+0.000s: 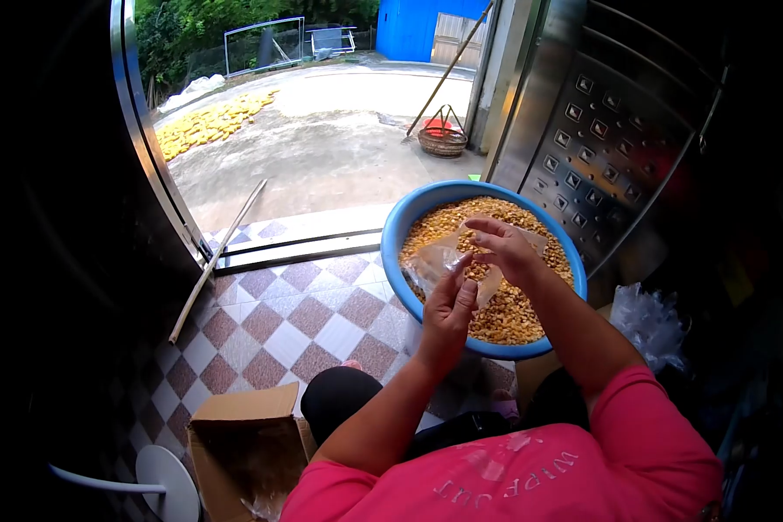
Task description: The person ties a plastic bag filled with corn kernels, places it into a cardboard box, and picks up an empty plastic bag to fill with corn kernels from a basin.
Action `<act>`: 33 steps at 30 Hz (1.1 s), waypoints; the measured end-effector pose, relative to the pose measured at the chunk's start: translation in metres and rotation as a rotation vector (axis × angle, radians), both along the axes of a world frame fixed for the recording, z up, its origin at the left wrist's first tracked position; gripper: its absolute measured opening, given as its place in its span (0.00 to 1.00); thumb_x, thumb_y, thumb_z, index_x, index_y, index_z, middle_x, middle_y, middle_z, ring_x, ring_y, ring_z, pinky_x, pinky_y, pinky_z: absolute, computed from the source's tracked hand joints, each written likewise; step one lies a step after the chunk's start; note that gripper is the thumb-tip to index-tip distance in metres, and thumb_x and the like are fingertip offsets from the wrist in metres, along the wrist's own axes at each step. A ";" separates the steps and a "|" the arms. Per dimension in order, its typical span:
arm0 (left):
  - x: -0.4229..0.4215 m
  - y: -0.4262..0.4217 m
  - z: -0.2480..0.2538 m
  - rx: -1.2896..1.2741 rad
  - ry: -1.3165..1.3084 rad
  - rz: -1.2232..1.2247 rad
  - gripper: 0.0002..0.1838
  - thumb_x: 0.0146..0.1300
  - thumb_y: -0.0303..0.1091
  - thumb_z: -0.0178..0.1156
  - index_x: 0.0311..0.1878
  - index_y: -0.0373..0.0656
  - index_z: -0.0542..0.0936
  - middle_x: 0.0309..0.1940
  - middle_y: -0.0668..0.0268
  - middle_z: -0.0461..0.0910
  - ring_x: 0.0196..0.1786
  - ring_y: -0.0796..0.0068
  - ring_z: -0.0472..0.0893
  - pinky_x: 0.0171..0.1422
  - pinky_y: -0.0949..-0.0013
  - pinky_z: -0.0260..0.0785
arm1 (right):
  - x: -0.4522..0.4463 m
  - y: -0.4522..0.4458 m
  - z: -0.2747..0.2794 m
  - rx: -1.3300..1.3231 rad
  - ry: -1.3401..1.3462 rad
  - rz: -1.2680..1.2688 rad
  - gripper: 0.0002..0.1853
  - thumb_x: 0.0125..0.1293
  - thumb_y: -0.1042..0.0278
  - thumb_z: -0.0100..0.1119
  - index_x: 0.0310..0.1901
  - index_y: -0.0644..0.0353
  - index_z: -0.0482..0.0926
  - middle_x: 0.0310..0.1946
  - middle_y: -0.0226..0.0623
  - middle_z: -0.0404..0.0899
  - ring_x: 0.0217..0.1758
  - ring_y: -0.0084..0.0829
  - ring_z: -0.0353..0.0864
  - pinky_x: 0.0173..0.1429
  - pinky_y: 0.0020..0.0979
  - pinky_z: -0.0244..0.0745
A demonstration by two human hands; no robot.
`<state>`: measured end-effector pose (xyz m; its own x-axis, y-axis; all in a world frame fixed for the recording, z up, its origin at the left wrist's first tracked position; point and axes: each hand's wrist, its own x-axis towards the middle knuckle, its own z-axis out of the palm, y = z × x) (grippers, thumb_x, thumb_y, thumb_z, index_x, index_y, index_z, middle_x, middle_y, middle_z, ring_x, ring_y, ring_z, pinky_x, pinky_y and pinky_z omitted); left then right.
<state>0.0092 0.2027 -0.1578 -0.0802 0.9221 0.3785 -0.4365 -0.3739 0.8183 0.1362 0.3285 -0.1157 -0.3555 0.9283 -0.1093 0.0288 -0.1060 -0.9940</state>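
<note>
A blue basin [394, 252] full of yellow corn kernels [506, 320] stands in front of me. Over the kernels, my left hand [449, 306] is closed on the edge of a clear plastic bag [433, 261], its thumb raised. My right hand [503, 248] is just right of it and slightly higher, fingers apart and curved, with nothing visible in it. Brownish flat paper or film [487, 283] lies between the hands and the kernels; its exact contact with my fingers is unclear.
An open cardboard box [244, 407] sits at lower left, beside a white round base [167, 484]. Clear plastic bags [648, 326] are heaped right of the basin. A pole [217, 261] leans in the doorway. Outside are a wicker basket [442, 143] and corn cobs [209, 126].
</note>
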 end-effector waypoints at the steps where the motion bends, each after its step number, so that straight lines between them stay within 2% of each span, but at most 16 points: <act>1: -0.001 0.000 0.001 -0.004 -0.010 0.003 0.22 0.71 0.37 0.49 0.66 0.42 0.65 0.25 0.76 0.66 0.27 0.88 0.66 0.32 0.82 0.63 | 0.005 -0.002 -0.001 0.035 0.011 0.027 0.16 0.64 0.73 0.50 0.54 0.60 0.73 0.51 0.34 0.74 0.54 0.28 0.72 0.53 0.31 0.70; 3: 0.000 0.002 0.001 -0.011 -0.026 0.015 0.22 0.71 0.37 0.49 0.66 0.42 0.65 0.22 0.76 0.65 0.25 0.89 0.64 0.31 0.82 0.62 | 0.013 -0.013 0.001 0.140 0.053 0.056 0.12 0.64 0.73 0.50 0.47 0.60 0.77 0.42 0.29 0.78 0.42 0.22 0.76 0.46 0.27 0.73; 6: 0.000 0.003 0.000 -0.007 -0.046 0.005 0.22 0.71 0.36 0.48 0.66 0.42 0.64 0.22 0.76 0.64 0.25 0.89 0.63 0.30 0.82 0.60 | 0.036 -0.033 0.010 0.282 -0.095 0.146 0.09 0.64 0.73 0.51 0.43 0.61 0.78 0.38 0.28 0.78 0.37 0.20 0.76 0.43 0.24 0.72; 7: 0.001 0.002 0.001 -0.009 -0.049 0.004 0.22 0.71 0.35 0.48 0.66 0.42 0.64 0.22 0.76 0.63 0.24 0.89 0.62 0.30 0.82 0.60 | 0.045 -0.037 0.005 0.246 -0.085 0.169 0.07 0.65 0.72 0.52 0.41 0.61 0.79 0.32 0.28 0.78 0.32 0.19 0.75 0.38 0.22 0.72; 8: 0.003 0.001 0.001 -0.015 -0.048 0.017 0.22 0.71 0.36 0.48 0.66 0.41 0.64 0.22 0.76 0.63 0.25 0.89 0.62 0.30 0.82 0.60 | 0.054 -0.042 0.000 0.227 -0.089 0.156 0.07 0.65 0.72 0.52 0.41 0.61 0.79 0.32 0.28 0.78 0.32 0.19 0.75 0.38 0.22 0.72; 10: 0.005 0.001 0.001 -0.021 -0.039 0.025 0.23 0.71 0.36 0.49 0.66 0.41 0.64 0.23 0.76 0.64 0.25 0.89 0.63 0.30 0.82 0.60 | 0.072 -0.050 -0.006 0.167 -0.343 0.259 0.07 0.65 0.71 0.53 0.41 0.61 0.79 0.30 0.28 0.78 0.30 0.17 0.74 0.35 0.21 0.70; 11: 0.005 0.000 0.001 -0.018 -0.046 0.009 0.23 0.71 0.36 0.49 0.66 0.40 0.64 0.23 0.76 0.64 0.26 0.89 0.64 0.30 0.82 0.60 | 0.082 -0.047 -0.017 0.165 -0.548 0.252 0.08 0.65 0.67 0.55 0.41 0.61 0.79 0.29 0.33 0.79 0.32 0.22 0.77 0.37 0.25 0.73; 12: 0.005 0.000 -0.001 -0.023 -0.045 0.002 0.23 0.71 0.36 0.49 0.66 0.40 0.64 0.23 0.76 0.64 0.26 0.89 0.64 0.30 0.82 0.60 | 0.092 -0.047 -0.026 0.158 -0.547 0.246 0.08 0.65 0.67 0.55 0.41 0.61 0.79 0.29 0.33 0.79 0.32 0.22 0.77 0.37 0.25 0.73; 14: 0.006 0.001 -0.003 -0.001 -0.045 -0.021 0.23 0.71 0.36 0.48 0.66 0.40 0.64 0.23 0.76 0.64 0.25 0.89 0.64 0.30 0.82 0.60 | 0.105 -0.048 -0.035 0.419 -1.025 0.317 0.11 0.64 0.63 0.56 0.42 0.61 0.78 0.32 0.39 0.81 0.35 0.29 0.80 0.40 0.30 0.74; 15: 0.007 0.001 -0.002 -0.006 -0.024 -0.006 0.22 0.71 0.36 0.48 0.66 0.40 0.64 0.22 0.76 0.65 0.25 0.89 0.64 0.30 0.82 0.60 | 0.106 -0.050 -0.036 0.381 -1.197 0.330 0.16 0.62 0.57 0.57 0.44 0.62 0.77 0.36 0.45 0.81 0.41 0.40 0.81 0.46 0.35 0.74; 20: 0.010 0.003 -0.007 0.000 -0.012 -0.015 0.22 0.70 0.34 0.49 0.66 0.40 0.64 0.24 0.76 0.65 0.26 0.89 0.64 0.32 0.83 0.59 | 0.082 -0.062 -0.044 0.342 -1.139 0.371 0.19 0.62 0.53 0.56 0.45 0.61 0.75 0.39 0.50 0.79 0.43 0.46 0.79 0.48 0.40 0.72; 26: 0.009 0.002 -0.004 -0.016 -0.029 -0.042 0.22 0.70 0.33 0.49 0.66 0.40 0.65 0.26 0.76 0.66 0.28 0.89 0.65 0.33 0.83 0.59 | 0.072 -0.056 -0.066 0.472 -1.036 0.314 0.13 0.61 0.62 0.56 0.43 0.61 0.75 0.37 0.51 0.78 0.43 0.51 0.78 0.48 0.42 0.72; 28: 0.008 0.001 -0.004 -0.017 -0.046 -0.049 0.22 0.70 0.33 0.49 0.66 0.40 0.65 0.26 0.76 0.67 0.28 0.89 0.65 0.33 0.83 0.59 | 0.077 -0.055 -0.070 0.471 -1.059 0.294 0.11 0.62 0.64 0.55 0.43 0.60 0.75 0.37 0.50 0.79 0.42 0.48 0.79 0.47 0.40 0.73; 30: 0.009 0.001 -0.004 -0.030 -0.036 -0.011 0.22 0.70 0.32 0.49 0.66 0.41 0.65 0.26 0.76 0.67 0.28 0.89 0.65 0.32 0.83 0.59 | 0.079 -0.057 -0.073 0.495 -0.898 0.080 0.10 0.64 0.65 0.53 0.41 0.61 0.76 0.32 0.48 0.79 0.37 0.44 0.80 0.44 0.39 0.74; 31: 0.009 0.002 -0.004 -0.027 -0.039 -0.006 0.22 0.70 0.32 0.49 0.66 0.41 0.65 0.26 0.76 0.67 0.28 0.89 0.65 0.32 0.83 0.59 | 0.081 -0.056 -0.075 0.500 -0.901 0.085 0.10 0.64 0.65 0.53 0.41 0.61 0.76 0.32 0.48 0.79 0.37 0.44 0.80 0.44 0.39 0.74; 33: 0.010 0.002 -0.007 -0.029 -0.052 -0.022 0.21 0.70 0.31 0.49 0.65 0.41 0.66 0.26 0.76 0.67 0.28 0.89 0.64 0.32 0.83 0.59 | 0.085 -0.053 -0.077 0.419 -0.678 0.002 0.08 0.66 0.66 0.50 0.41 0.61 0.76 0.25 0.37 0.76 0.25 0.30 0.75 0.30 0.31 0.72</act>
<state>0.0193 0.2052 -0.1643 -0.0785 0.9345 0.3472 -0.4862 -0.3400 0.8050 0.2211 0.2754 -0.1926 -0.3382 0.9394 0.0555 0.6412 0.2732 -0.7171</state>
